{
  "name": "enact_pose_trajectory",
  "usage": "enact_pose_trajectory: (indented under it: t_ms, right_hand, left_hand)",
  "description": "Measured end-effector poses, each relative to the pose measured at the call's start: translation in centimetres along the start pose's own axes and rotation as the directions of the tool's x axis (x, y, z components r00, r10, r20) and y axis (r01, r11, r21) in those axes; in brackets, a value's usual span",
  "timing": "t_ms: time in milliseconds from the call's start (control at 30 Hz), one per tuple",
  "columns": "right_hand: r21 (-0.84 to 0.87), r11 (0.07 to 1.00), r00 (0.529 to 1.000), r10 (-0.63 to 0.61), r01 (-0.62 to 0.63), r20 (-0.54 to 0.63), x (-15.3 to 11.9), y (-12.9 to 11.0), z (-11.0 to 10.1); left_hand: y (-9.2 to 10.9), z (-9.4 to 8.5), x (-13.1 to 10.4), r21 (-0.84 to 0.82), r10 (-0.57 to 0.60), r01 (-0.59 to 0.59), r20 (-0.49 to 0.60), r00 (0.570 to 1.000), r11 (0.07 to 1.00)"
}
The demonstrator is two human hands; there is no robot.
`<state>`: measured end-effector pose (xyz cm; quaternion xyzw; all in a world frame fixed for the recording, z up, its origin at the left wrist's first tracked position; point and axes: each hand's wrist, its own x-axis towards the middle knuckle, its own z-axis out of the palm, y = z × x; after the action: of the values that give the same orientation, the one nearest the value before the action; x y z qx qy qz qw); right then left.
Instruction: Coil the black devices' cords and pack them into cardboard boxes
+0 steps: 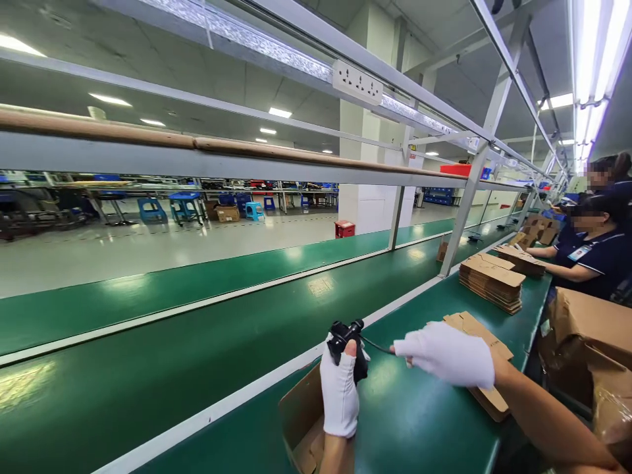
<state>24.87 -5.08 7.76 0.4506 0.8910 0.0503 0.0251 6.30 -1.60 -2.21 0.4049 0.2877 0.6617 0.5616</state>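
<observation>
My left hand, in a white glove with bare fingertips, is closed around a black device with a short cylindrical part on top. A thin dark cable runs from the device to my right hand, also white-gloved, whose fingers pinch the cable's end. What kind of device it is cannot be made out. Below my left hand stands an open cardboard box, partly hidden by my wrist. Flat folded cardboard lies on the green bench behind and beneath my right hand.
A stack of flattened cartons sits farther along the bench, near two co-workers on the right. A green conveyor belt runs beyond a pale rail. Metal posts rise from the bench edge. Large cardboard boxes stand at right.
</observation>
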Motion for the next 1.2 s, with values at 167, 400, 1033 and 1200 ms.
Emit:
enact_pose_trajectory:
  t_ms: [167, 400, 1033, 1200]
  right_hand:
    - [-0.119, 0.95, 0.933, -0.307, 0.289, -0.188, -2.4, -2.0, -3.3]
    - [0.737, 0.635, 0.971, -0.101, 0.232, -0.219, 4.4, 2.7, -1.1]
    - [0.667, 0.706, 0.927, 0.042, 0.236, -0.372, 6.1, 1.5, 2.4]
    - [0.427, 0.78, 0.883, -0.34, 0.458, -0.324, 9.5, -0.1, 3.1]
  left_hand:
    - [-0.1, -0.5, 0.8, 0.23, -0.073, 0.021, 0.221, 0.972, 0.973]
    - [1.3, 0.5, -1.1, 0.177, -0.287, 0.236, 0.736, 0.613, 0.956]
    - [2.3, 0.2, -0.9, -0.058, 0.031, -0.022, 0.167, 0.985, 0.998]
    - [5.4, 0.9, -4.0, -0.036, 0.297, -0.325, -0.323, 0.899, 0.945]
